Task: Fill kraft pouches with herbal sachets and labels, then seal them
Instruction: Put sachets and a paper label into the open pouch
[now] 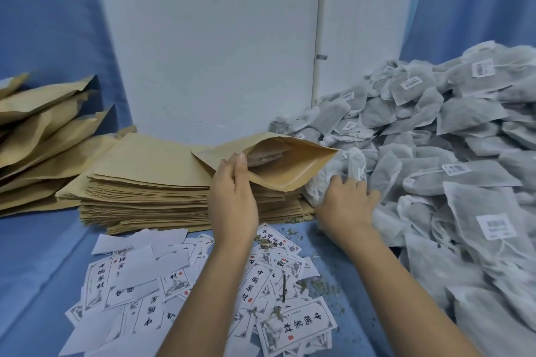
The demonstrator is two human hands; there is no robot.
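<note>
My left hand [233,197] pinches the near lip of a kraft pouch [290,166] and holds its mouth wide, facing right. Something pale lies deep inside it. The pouch rests on a flat stack of empty kraft pouches [150,182]. My right hand [346,206] grips a white herbal sachet [329,180] at the left edge of a big heap of sachets [452,153], just right of the pouch mouth. Printed paper labels [179,284] lie scattered on the blue cloth in front, under my forearms.
Several filled kraft pouches [43,136] lean in a pile at the far left. A white wall panel [208,38] stands behind the stack. Loose herb crumbs [322,284] and a twig lie among the labels. Blue cloth [34,269] covers the table.
</note>
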